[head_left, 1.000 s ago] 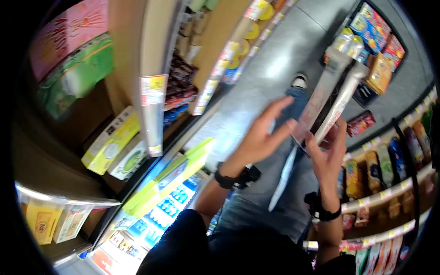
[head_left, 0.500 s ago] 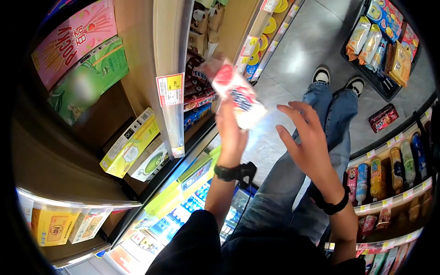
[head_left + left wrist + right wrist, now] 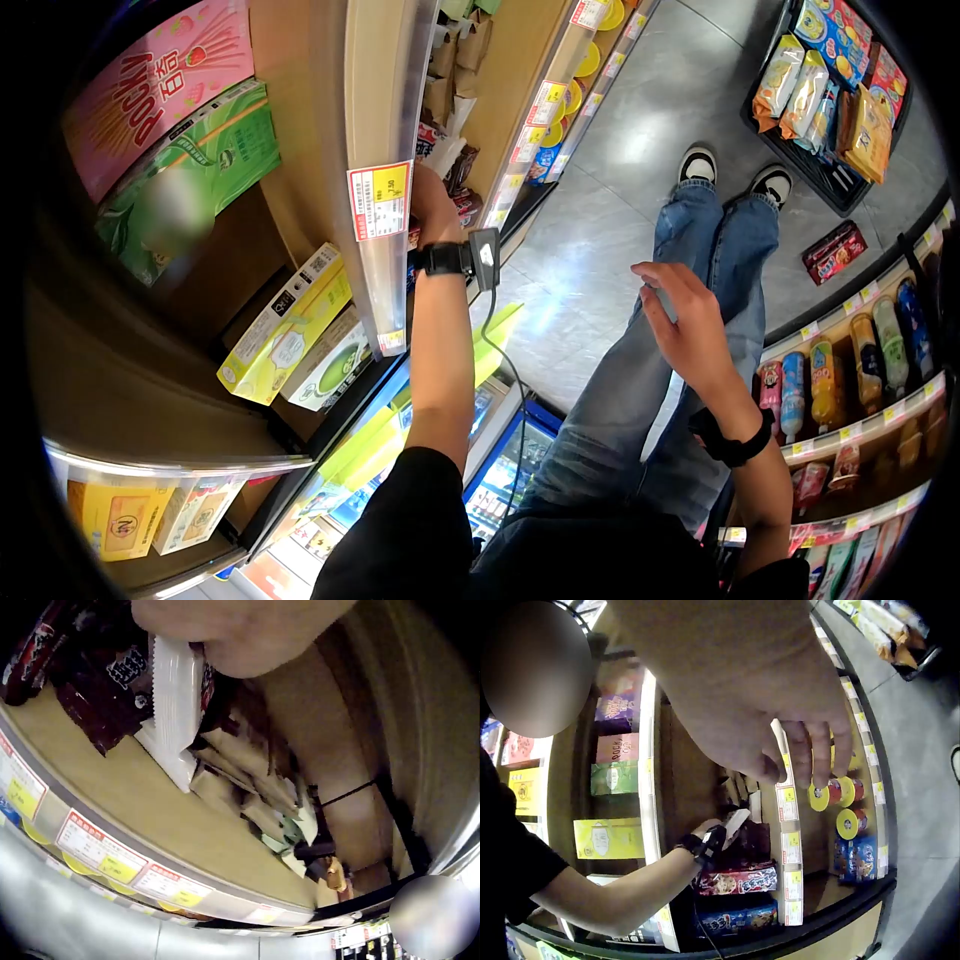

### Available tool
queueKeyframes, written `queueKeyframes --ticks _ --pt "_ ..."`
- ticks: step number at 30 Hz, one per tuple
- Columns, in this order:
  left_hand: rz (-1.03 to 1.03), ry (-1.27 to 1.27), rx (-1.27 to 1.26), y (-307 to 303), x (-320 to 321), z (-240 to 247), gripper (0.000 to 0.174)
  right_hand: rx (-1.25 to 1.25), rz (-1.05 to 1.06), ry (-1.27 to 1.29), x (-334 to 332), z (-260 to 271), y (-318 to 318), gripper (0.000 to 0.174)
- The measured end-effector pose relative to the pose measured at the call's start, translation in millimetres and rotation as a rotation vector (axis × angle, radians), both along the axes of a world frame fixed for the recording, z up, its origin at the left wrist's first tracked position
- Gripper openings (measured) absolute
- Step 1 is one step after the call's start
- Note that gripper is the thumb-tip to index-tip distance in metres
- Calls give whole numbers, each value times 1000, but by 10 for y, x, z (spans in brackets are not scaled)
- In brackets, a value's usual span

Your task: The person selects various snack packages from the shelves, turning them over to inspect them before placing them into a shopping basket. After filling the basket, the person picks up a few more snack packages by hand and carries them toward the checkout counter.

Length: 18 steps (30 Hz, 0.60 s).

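Note:
My left hand (image 3: 434, 208) reaches into a shelf, partly hidden behind the shelf's upright edge. It holds a white snack packet (image 3: 177, 701) with a crimped edge, low over the shelf board; the fingertips are out of sight. Dark brown snack packets (image 3: 105, 686) lie on one side of it, and brown paper-like packets (image 3: 240, 761) on the other. In the head view my right hand (image 3: 690, 330) hovers over the legs with relaxed fingers and nothing in it. From the right wrist camera, its fingers (image 3: 821, 754) overlap the shelf front.
A black basket (image 3: 795, 160) of snacks stands on the floor at the far right, with a red packet (image 3: 834, 252) beside it. Pink Pocky (image 3: 160, 85) and green boxes (image 3: 225, 140) fill the left shelf. Bottles (image 3: 822, 385) line the right shelf. A cable (image 3: 515, 375) trails from the left wrist.
The packet passed from both hands to my left hand, which then carried it left into the shelf. My right hand let go and stayed over the legs.

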<state>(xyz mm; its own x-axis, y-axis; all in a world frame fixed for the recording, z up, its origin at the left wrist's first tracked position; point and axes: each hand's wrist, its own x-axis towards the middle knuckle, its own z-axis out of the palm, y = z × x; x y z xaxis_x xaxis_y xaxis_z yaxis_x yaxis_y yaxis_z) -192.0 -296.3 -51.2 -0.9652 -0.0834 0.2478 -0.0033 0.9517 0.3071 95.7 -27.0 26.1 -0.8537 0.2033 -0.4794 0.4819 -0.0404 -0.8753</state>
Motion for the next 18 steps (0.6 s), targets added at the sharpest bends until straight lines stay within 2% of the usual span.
queueKeyframes --ticks 5,10,13,14,15,17,18 --pt "-6 -106 57 557 -22 279 32 11 20 23 13 -30 -20 23" --pt "87 -344 -76 769 27 453 37 14 31 -6 23 -43 -15 23" --pt "-193 -141 -171 404 10 84 39 8 21 -11 50 -68 0 23" --pt "-228 -118 -63 366 22 28 33 5 18 -13 51 -66 18 23" --pt "-166 -229 -61 476 51 140 32 5 13 -15 51 -66 43 23" --pt "-209 -174 -150 181 -112 -71 31 5 7 27 100 -134 46 23" --pt "-217 -179 -109 164 -141 -83 31 21 2 39 143 -183 56 23"
